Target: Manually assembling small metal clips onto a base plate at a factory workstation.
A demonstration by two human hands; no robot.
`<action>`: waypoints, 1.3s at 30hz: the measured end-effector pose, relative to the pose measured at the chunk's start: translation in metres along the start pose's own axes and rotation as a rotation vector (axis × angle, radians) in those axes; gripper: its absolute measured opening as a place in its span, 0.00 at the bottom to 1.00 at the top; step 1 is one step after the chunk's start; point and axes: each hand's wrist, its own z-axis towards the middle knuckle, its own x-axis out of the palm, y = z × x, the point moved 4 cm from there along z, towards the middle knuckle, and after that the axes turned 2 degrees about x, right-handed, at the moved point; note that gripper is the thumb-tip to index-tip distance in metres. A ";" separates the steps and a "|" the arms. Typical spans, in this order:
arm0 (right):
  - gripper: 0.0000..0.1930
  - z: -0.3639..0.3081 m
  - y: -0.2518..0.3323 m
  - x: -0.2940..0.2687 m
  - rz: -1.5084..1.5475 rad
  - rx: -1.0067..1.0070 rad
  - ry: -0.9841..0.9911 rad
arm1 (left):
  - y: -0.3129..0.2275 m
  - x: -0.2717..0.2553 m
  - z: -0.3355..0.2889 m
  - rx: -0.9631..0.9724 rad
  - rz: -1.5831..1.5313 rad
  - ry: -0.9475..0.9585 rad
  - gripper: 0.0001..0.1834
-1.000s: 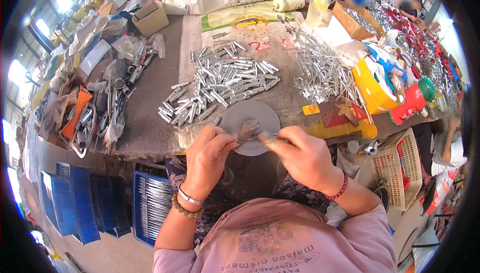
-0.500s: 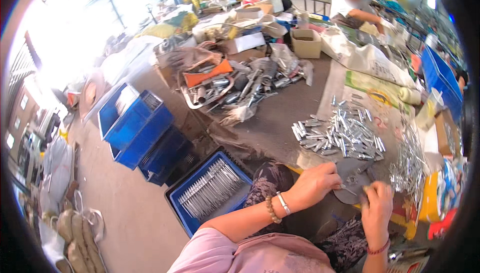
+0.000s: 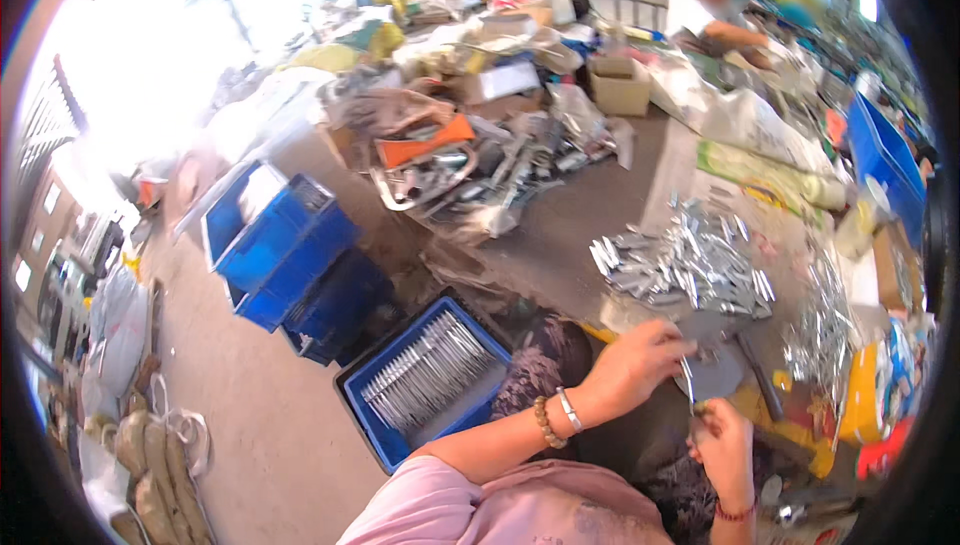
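Observation:
My left hand [image 3: 640, 367] is closed, its fingertips at the upper end of a thin, shiny metal rod [image 3: 688, 381]. At the rod's lower end my right hand [image 3: 724, 445] is pinched, nearer to my body. Behind the rod lies a grey round plate [image 3: 718, 373]. A tool with a long dark handle [image 3: 758, 375], perhaps a hammer, rests at the plate's right side. Just beyond is a heap of short silver metal tubes [image 3: 690, 263]. A tangle of thin metal rods [image 3: 820, 325] lies to the right.
Left of my lap, a blue tray [image 3: 480, 397] holds rows of slim metal pieces. Stacked blue bins [image 3: 270, 255] stand farther left. Mixed metal parts and an orange-handled item [image 3: 425, 142] cover the table's far left. Another person [image 3: 705, 10] sits at the far right.
My right hand has moved from the plate's right side down and left, toward my body. The dark-handled tool now shows lying beside the plate. My left hand has barely moved.

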 end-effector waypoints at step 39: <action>0.21 0.031 -0.030 0.007 0.614 -0.044 -0.162 | 0.152 -0.193 -0.273 -1.265 -0.101 -0.770 0.28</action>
